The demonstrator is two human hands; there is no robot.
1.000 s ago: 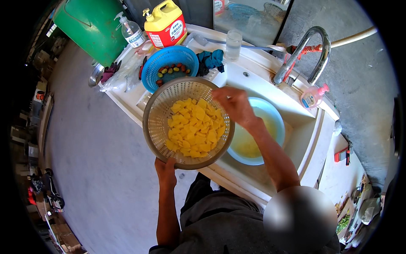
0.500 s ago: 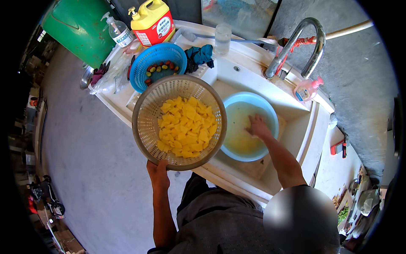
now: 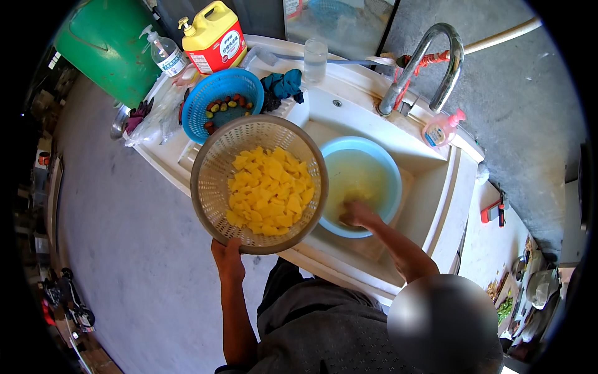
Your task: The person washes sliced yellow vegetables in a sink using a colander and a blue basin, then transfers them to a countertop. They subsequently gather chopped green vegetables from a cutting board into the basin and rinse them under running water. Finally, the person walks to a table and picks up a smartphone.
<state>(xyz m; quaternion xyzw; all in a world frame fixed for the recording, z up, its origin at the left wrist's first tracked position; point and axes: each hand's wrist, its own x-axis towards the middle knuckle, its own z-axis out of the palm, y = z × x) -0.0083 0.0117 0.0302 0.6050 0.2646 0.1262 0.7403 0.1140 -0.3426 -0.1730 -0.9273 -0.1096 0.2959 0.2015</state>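
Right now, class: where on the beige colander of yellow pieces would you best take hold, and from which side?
Grip the beige colander by its rim, from the near side where the left hand holds it; the open top is full, and the rim is bare.

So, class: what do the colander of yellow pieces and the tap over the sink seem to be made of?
Colander: probably plastic, beige and matte, with a moulded mesh of small holes. Tap: likely metal, grey and shiny, reflecting sunlight along its curved tube.

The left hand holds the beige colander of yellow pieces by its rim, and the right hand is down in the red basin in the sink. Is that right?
Not quite. The head view shows the basin under the right hand is light blue, not red. The left hand does hold the colander by its rim.
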